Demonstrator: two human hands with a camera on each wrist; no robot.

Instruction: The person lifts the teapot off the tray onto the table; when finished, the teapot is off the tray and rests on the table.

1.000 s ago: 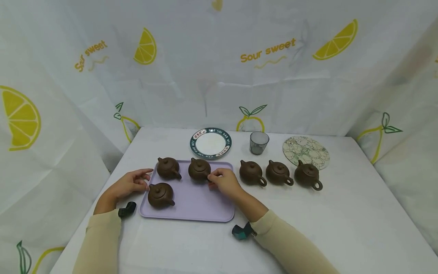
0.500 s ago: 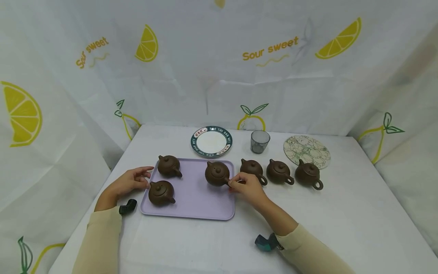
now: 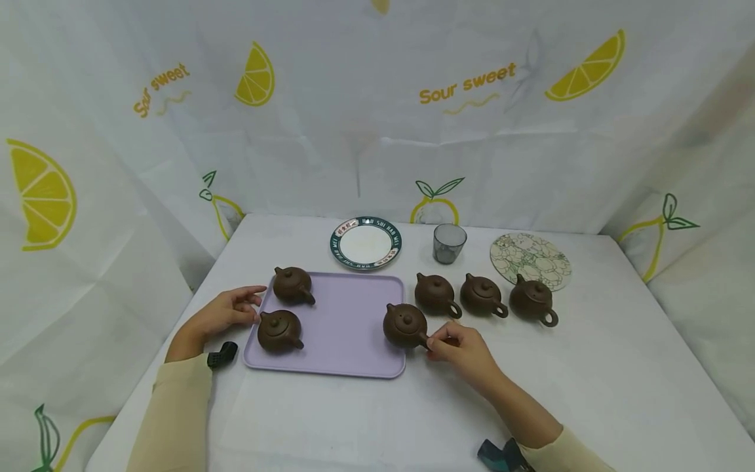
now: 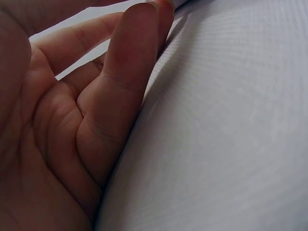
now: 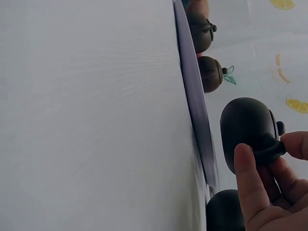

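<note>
My right hand [image 3: 463, 351] pinches the handle of a dark brown teapot [image 3: 404, 325], which is raised over the right edge of the lilac tray [image 3: 348, 367]. In the right wrist view the teapot [image 5: 246, 132] shows above the tray's level, thumb and fingers at its handle. Two more brown teapots stand on the tray's left side, a rear teapot [image 3: 291, 286] and a front teapot [image 3: 279, 330]. My left hand [image 3: 227, 313] rests at the tray's left edge, fingers loosely bent and holding nothing. In the left wrist view its fingers [image 4: 130, 62] lie along the white cloth.
Right of the tray three teapots stand in a row: a left one [image 3: 435, 294], a middle one [image 3: 480, 295] and a right one [image 3: 531, 300]. Behind are a green-rimmed plate [image 3: 366, 242], a grey glass [image 3: 449, 244] and a round patterned mat [image 3: 533, 255]. A lemon-print curtain closes the back.
My right hand has lifted the teapot from the tray's back middle and carried it right and toward me, to the tray's right edge. The left hand has stayed at the left edge.
</note>
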